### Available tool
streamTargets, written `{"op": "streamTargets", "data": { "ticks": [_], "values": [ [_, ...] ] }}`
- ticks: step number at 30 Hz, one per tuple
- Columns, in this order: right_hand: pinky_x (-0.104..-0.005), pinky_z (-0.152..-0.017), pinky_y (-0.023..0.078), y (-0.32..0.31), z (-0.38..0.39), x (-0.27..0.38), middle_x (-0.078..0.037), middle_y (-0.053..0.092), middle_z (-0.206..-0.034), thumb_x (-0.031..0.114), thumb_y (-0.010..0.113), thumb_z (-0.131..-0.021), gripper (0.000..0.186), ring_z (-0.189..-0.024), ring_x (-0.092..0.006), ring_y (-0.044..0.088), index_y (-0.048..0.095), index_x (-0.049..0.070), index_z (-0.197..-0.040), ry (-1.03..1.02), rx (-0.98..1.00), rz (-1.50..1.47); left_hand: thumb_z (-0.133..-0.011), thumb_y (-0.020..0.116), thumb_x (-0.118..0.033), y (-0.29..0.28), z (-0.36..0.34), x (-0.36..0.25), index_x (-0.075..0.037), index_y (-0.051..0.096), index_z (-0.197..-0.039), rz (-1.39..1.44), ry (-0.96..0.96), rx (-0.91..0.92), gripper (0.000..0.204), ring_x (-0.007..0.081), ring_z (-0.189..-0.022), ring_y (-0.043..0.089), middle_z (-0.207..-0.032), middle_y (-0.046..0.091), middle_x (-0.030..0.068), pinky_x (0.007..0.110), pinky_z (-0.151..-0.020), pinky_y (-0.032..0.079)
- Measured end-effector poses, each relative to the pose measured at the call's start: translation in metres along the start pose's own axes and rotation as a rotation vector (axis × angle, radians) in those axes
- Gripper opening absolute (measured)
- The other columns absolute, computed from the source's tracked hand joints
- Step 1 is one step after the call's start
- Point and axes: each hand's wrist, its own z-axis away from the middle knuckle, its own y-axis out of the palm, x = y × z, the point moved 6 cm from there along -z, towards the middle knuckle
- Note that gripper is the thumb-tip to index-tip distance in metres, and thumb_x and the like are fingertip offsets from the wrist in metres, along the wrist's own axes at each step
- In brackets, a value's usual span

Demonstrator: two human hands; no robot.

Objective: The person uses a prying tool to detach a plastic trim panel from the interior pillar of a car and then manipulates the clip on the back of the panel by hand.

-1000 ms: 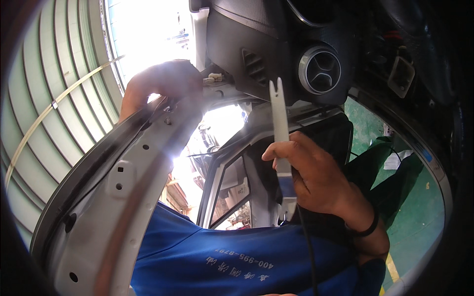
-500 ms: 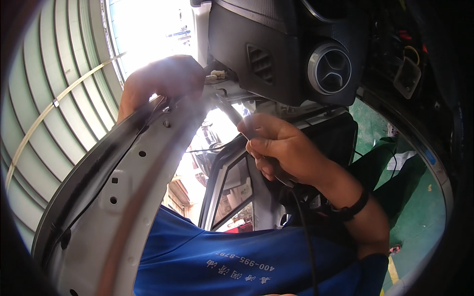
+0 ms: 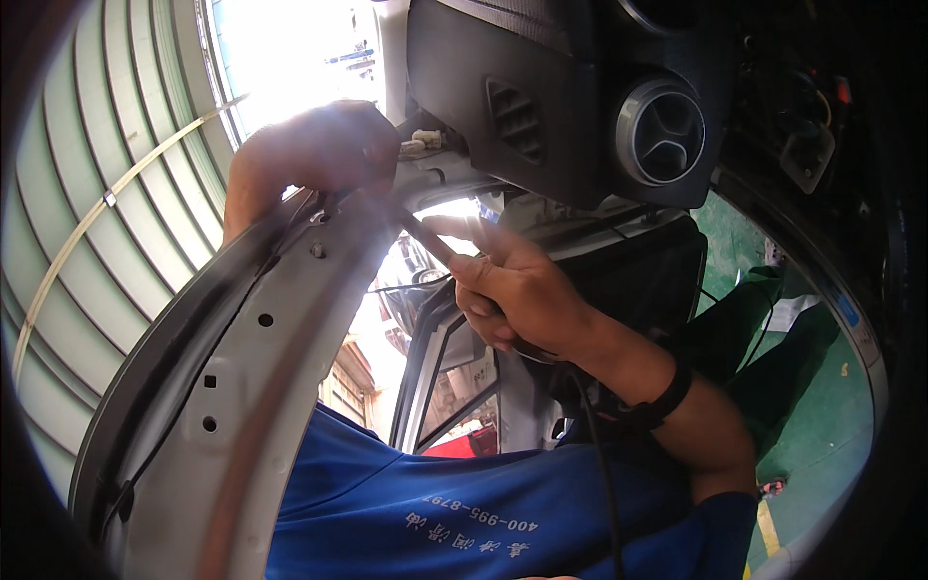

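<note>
My left hand (image 3: 314, 145) is curled over the top of the pale metal pillar (image 3: 251, 396), beside a dark rubber seal (image 3: 130, 396); what its fingers grip is hidden by shadow and glare. My right hand (image 3: 522, 295) is closed around a flat forked trim tool (image 3: 427, 238), which slants up-left to the pillar's top edge, just below my left hand. The tool's tip is lost in glare. White connectors (image 3: 425, 140) sit just right of my left hand. A thin dark cable (image 3: 599, 454) runs down past my right wrist.
A dark dashboard end with a round air vent (image 3: 657, 132) fills the upper right. An open car door (image 3: 449, 387) hangs below it. A corrugated ceiling (image 3: 87, 193) shows at left, a green floor (image 3: 812, 406) at right, and my blue shirt (image 3: 406, 493) along the bottom.
My right hand has swung the upright tool leftward into a slant against the pillar's top. My left hand has shifted slightly up-left but stays on the pillar.
</note>
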Motion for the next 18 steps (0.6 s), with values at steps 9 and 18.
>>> {"op": "streamTargets", "data": {
  "ticks": [9, 18],
  "values": [
    [-0.0220, -0.038, 0.036, 0.016, 0.003, 0.002, 0.003, 0.041, -0.056, 0.017, 0.044, -0.102, 0.045, -0.039, -0.0055, 0.039, 0.035, 0.005, -0.144, -0.002, -0.113, 0.031, -0.083, 0.067, -0.021, -0.001, 0.003, -0.001, -0.006, 0.055, -0.102, -0.008, -0.001, -0.016, 0.027, 0.0229, -0.082, 0.059, -0.089, 0.060, 0.0128, 0.032, -0.083, 0.049],
    [-0.0231, -0.037, 0.032, 0.015, -0.012, 0.001, 0.003, 0.042, -0.052, 0.017, 0.046, -0.102, 0.036, -0.038, -0.0054, 0.038, 0.043, 0.001, -0.134, -0.042, -0.144, 0.179, -0.082, 0.069, -0.019, -0.005, -0.004, -0.004, -0.005, 0.054, -0.104, 0.009, 0.009, 0.001, 0.029, 0.0232, -0.082, 0.060, -0.090, 0.061, 0.0136, 0.032, -0.082, 0.050]
  ]
}}
